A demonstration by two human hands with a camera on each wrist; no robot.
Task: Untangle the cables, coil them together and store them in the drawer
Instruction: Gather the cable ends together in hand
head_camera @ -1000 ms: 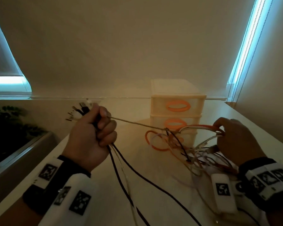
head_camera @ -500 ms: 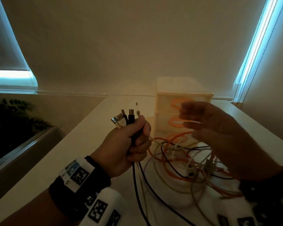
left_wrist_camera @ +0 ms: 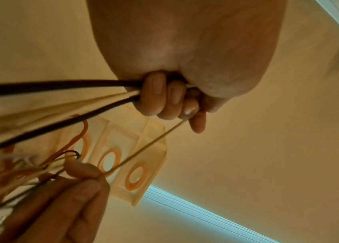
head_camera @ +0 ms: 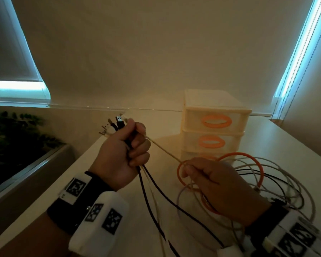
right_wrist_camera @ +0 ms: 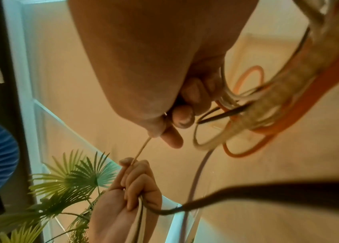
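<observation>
The left hand (head_camera: pixel 119 154) clenches the cables (head_camera: pixel 156 197) near their plugs; the right hand (head_camera: pixel 217 188), just beside it, pinches one taut beige cable (head_camera: pixel 163 149).

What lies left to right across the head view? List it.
Plant → cable plugs → left hand → taut pale cable → right hand → loose cable loops.
</observation>
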